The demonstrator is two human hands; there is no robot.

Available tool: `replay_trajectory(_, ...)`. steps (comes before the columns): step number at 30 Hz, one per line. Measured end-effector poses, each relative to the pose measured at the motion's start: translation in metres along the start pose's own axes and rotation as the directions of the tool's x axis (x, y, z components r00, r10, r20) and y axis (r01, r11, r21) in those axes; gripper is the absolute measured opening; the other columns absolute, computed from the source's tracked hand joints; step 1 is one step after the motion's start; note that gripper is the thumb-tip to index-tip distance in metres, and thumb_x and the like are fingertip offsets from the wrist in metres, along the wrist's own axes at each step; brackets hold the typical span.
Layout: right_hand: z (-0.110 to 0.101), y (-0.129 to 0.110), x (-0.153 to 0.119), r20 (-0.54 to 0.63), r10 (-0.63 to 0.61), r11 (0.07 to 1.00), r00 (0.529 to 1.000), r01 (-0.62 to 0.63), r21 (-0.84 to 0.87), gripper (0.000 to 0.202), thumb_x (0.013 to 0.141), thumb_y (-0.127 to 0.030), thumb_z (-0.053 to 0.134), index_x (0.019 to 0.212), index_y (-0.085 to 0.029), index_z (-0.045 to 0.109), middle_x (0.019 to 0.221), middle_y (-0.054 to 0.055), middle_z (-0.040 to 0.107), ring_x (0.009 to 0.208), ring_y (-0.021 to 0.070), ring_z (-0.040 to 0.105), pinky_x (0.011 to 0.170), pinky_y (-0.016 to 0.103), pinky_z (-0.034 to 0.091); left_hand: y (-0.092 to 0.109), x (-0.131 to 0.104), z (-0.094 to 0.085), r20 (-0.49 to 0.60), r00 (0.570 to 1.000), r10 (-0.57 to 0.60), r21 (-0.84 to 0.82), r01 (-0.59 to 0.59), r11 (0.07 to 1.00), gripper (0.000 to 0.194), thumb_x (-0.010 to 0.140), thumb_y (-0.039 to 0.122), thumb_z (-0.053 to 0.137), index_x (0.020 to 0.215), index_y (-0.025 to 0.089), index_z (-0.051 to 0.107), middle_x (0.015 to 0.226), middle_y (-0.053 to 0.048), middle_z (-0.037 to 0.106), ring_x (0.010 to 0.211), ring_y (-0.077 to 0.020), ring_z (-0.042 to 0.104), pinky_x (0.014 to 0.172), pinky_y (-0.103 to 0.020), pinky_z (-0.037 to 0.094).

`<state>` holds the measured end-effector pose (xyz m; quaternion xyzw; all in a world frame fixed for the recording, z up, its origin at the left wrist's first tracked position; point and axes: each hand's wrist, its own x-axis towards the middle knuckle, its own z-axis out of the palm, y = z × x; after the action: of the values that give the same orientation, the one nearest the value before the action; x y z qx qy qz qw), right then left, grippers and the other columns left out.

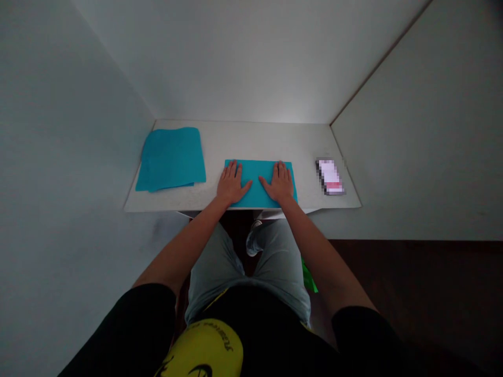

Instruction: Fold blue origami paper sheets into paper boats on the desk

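- Turquoise sheet: we see it lying flat at the middle of the worktop, its near side along the front edge.
- Left hand: palm down on the left part of the sheet, open and gripping nothing, thumb angled inward.
- Right hand: likewise open and flat on the right part; we note the two hands apart, bare turquoise between the thumbs.
- Turquoise pile: to the left, well apart from the sheet, with a second layer showing at its near edge.
- Phone: to the right, screen lit, its details pixelated.
- Surroundings: we observe pale walls enclosing the worktop, and below it jeans and a bright green item.
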<state>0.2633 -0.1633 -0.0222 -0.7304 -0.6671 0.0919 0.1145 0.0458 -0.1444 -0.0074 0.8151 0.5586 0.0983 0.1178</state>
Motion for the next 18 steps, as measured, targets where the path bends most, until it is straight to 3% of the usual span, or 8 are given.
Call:
replay_trajectory(4,-0.005,0.012,0.014,0.009,0.054,0.997,0.998,-0.055,0.046,0.1,0.113,-0.067,0.038,0.177,0.008,0.022,0.187,0.032,0.018,0.177,0.0413,0.018,0.143,0.063,0.011,-0.01,0.001,-0.002,-0.004,1.0,-0.006,0.031,0.006,1.0,0.093,0.109,0.062,0.047,0.178,0.0,0.031,0.189,-0.024,0.019,0.178,-0.0366,0.018,0.146,-0.051,0.013)
replay_trajectory(7,-0.008,-0.003,0.021,-0.007,0.155,0.986,0.988,-0.154,0.07,0.092,0.116,-0.059,0.028,0.176,0.011,0.021,0.187,0.033,0.016,0.178,0.0414,0.014,0.143,0.066,0.008,-0.008,-0.001,-0.002,-0.001,1.0,-0.02,0.044,0.02,0.999,0.096,0.108,0.062,0.05,0.177,-0.001,0.03,0.188,-0.027,0.016,0.178,-0.0381,0.015,0.146,-0.052,0.011)
replay_trajectory(8,-0.007,-0.013,0.022,-0.024,0.123,0.989,0.992,-0.121,0.08,0.089,0.117,-0.056,0.026,0.177,0.01,0.02,0.188,0.032,0.015,0.178,0.04,0.011,0.143,0.066,0.007,-0.007,-0.001,-0.002,-0.002,1.0,-0.017,0.041,0.017,0.999,0.096,0.107,0.061,0.052,0.178,0.0,0.03,0.189,-0.027,0.016,0.178,-0.0385,0.014,0.146,-0.053,0.011)
replay_trajectory(11,0.002,-0.053,0.021,-0.005,-0.156,0.975,0.988,0.155,0.159,0.081,0.118,-0.053,0.02,0.182,-0.002,0.019,0.191,0.02,0.012,0.18,0.0313,0.007,0.145,0.058,0.008,-0.009,-0.001,0.002,-0.001,1.0,0.004,0.022,-0.004,1.0,0.096,0.104,0.057,0.056,0.177,0.0,0.03,0.188,-0.027,0.015,0.178,-0.0391,0.013,0.145,-0.054,0.013)
replay_trajectory(14,0.014,-0.078,0.019,0.077,-0.252,0.928,0.965,0.219,0.3,0.08,0.118,-0.054,0.017,0.184,-0.009,0.014,0.191,0.015,0.018,0.179,0.0262,0.013,0.145,0.053,0.014,-0.012,0.0,0.004,-0.006,1.0,0.015,0.012,-0.015,1.0,0.093,0.103,0.05,0.057,0.177,0.001,0.032,0.189,-0.027,0.015,0.178,-0.0384,0.014,0.145,-0.053,0.013)
replay_trajectory(16,0.019,-0.076,0.018,0.076,-0.252,0.918,0.965,0.213,0.335,0.081,0.118,-0.056,0.016,0.184,-0.01,0.013,0.191,0.014,0.02,0.179,0.0246,0.015,0.145,0.05,0.017,-0.013,0.001,0.005,-0.018,1.0,0.01,0.01,-0.01,1.0,0.088,0.106,0.048,0.053,0.177,0.0,0.033,0.188,-0.026,0.017,0.178,-0.0375,0.014,0.145,-0.052,0.013)
replay_trajectory(18,0.019,-0.059,0.019,0.051,-0.241,0.925,0.969,0.214,0.313,0.084,0.118,-0.06,0.014,0.184,-0.008,0.015,0.19,0.016,0.021,0.179,0.0248,0.017,0.145,0.048,0.017,-0.012,0.001,0.004,-0.029,1.0,0.002,0.004,-0.002,1.0,0.086,0.109,0.05,0.048,0.177,0.0,0.033,0.188,-0.026,0.019,0.178,-0.0367,0.016,0.145,-0.051,0.013)
